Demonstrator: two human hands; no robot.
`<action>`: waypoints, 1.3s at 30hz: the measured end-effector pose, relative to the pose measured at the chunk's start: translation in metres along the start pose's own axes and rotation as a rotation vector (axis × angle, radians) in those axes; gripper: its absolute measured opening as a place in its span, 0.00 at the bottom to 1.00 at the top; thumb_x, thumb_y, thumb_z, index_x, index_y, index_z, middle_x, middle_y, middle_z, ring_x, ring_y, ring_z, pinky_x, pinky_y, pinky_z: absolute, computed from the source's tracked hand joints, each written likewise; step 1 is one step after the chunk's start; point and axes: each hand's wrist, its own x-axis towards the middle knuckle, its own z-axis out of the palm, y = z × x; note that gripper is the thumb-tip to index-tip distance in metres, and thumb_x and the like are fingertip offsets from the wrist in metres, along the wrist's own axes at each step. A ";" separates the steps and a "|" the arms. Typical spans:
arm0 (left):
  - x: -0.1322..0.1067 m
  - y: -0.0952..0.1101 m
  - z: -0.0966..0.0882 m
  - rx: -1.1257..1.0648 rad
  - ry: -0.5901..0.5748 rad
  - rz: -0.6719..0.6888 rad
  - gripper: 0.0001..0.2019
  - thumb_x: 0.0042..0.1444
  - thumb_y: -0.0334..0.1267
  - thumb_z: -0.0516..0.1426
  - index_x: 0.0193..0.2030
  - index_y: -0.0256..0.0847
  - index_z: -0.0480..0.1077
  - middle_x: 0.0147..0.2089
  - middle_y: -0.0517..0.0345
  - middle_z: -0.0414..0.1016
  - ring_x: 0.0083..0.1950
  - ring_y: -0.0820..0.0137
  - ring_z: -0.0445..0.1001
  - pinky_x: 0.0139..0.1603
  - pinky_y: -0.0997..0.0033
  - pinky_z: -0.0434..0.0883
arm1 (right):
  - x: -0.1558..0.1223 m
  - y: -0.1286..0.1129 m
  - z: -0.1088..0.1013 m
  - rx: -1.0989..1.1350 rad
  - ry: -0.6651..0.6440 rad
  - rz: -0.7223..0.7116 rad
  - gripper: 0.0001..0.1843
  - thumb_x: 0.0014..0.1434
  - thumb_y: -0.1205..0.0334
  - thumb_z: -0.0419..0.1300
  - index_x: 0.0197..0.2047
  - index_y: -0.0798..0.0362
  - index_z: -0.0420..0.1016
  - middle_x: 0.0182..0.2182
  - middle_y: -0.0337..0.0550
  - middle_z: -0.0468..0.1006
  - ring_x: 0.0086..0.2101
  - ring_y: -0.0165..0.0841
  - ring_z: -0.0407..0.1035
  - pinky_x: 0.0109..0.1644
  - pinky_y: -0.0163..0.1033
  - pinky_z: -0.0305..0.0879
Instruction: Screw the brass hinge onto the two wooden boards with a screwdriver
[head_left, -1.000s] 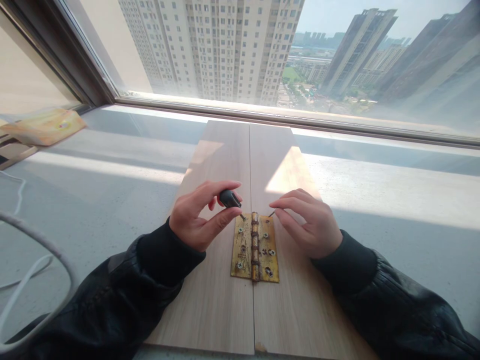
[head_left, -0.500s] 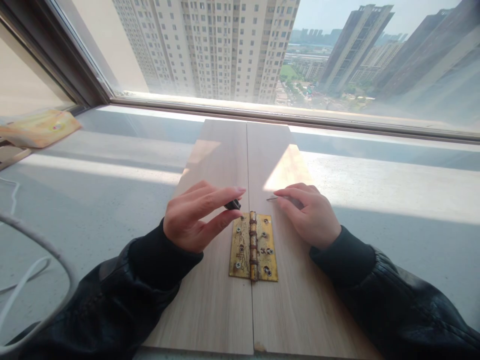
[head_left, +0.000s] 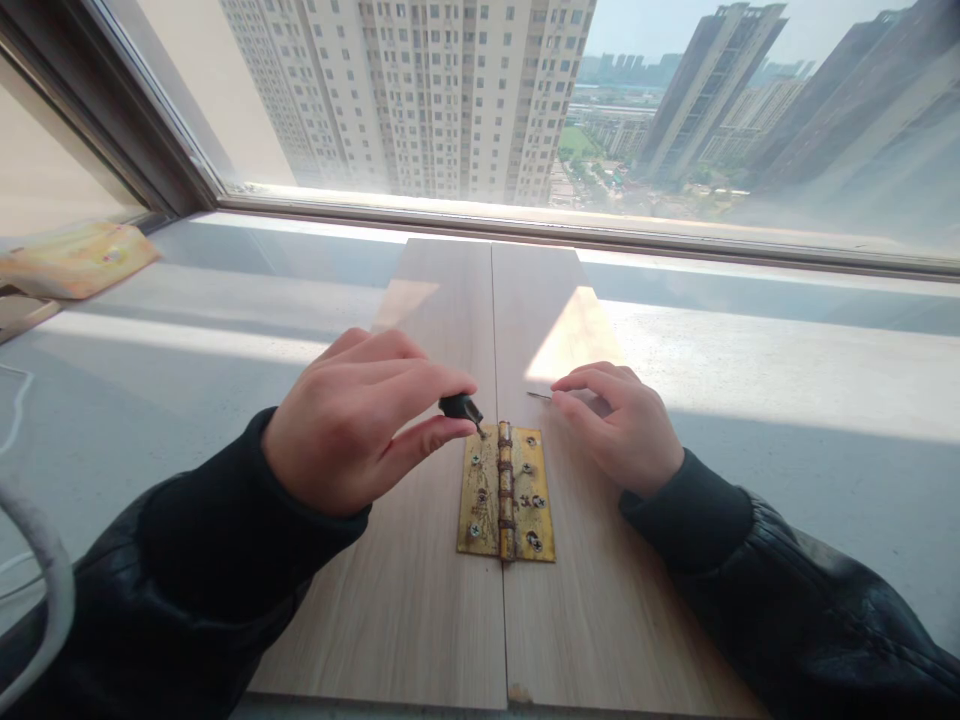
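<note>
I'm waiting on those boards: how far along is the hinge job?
Done: the brass hinge lies across the seam of the two boards, screw heads showing in both leaves. In hand: the left hand sets a black-handled screwdriver at the hinge's top-left corner; the right hand pinches a thin metal piece. Left: likely that corner screw; tightness cannot be judged.

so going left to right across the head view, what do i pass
yellow packet → left hand pinching a black-handled screwdriver → brass hinge → right hand pinching a thin metal piece
</note>
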 end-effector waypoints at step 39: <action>0.020 0.009 -0.015 0.170 -0.239 0.071 0.11 0.59 0.43 0.52 0.31 0.40 0.72 0.25 0.57 0.72 0.33 0.65 0.66 0.36 0.62 0.61 | -0.003 0.000 0.000 0.075 0.042 0.002 0.05 0.53 0.62 0.58 0.28 0.52 0.73 0.31 0.42 0.75 0.34 0.35 0.66 0.39 0.43 0.62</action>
